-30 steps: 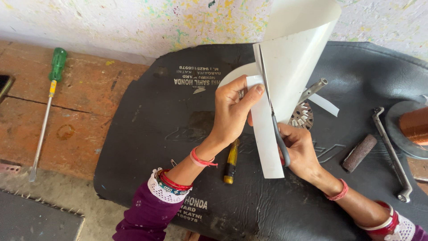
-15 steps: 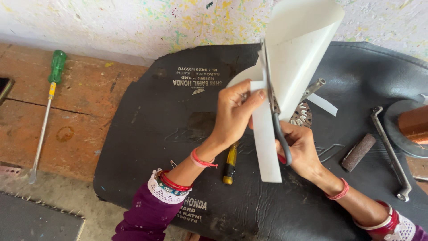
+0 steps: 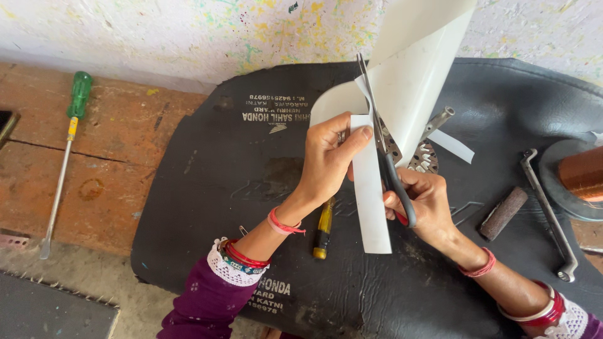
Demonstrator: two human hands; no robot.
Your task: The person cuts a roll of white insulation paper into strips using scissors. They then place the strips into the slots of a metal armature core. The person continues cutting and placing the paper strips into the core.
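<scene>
Over black mat [image 3: 251, 182]: right hand [image 3: 424, 204] scissors [image 3: 384, 147] cutting white sheet [image 3: 408, 81]

Right hand [image 3: 422, 201] scissors [image 3: 383, 147] cut white sheet [image 3: 408, 81].

Two hands [image 3: 326, 160], one pair of scissors [image 3: 386, 157], one white sheet [image 3: 408, 81], two screwdrivers [image 3: 63, 157], one copper coil [image 3: 581, 172].

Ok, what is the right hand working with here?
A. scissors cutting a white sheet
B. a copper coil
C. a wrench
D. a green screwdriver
A: the right hand grips scissors whose blades run up into the white sheet that the left hand pinches.
</scene>
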